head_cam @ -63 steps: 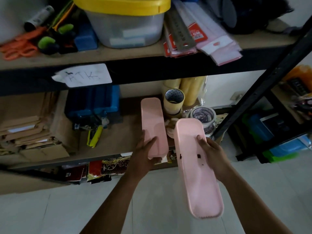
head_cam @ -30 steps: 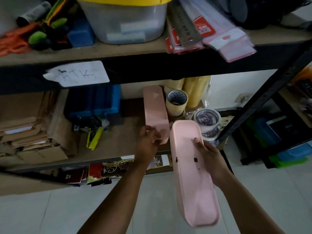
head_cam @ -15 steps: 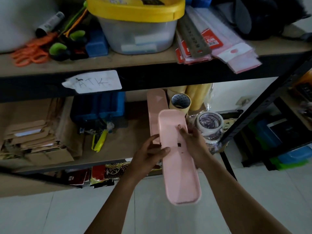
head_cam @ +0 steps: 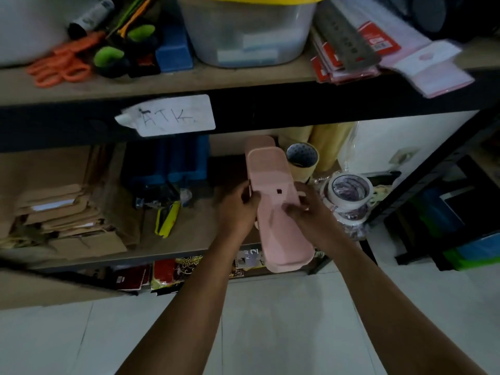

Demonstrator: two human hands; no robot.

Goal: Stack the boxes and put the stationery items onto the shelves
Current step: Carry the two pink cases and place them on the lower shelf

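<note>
Both hands, left [head_cam: 238,209] and right [head_cam: 308,212], gripped the top box [head_cam: 273,207]; squaring it over the lower box [head_cam: 258,143] near the shelf's [head_cam: 189,239] front edge seemed wise.

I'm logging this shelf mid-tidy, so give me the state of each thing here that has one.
Upper pink box: upside down, held over the lower one, near end overhanging the shelf edge.
Lower pink box: lying on the shelf, mostly covered.
Left hand: grips the upper box's left edge.
Right hand: grips its right side.
Clear tub: closed, yellow lid on.
Tape roll: lying flat on other rolls.
</note>
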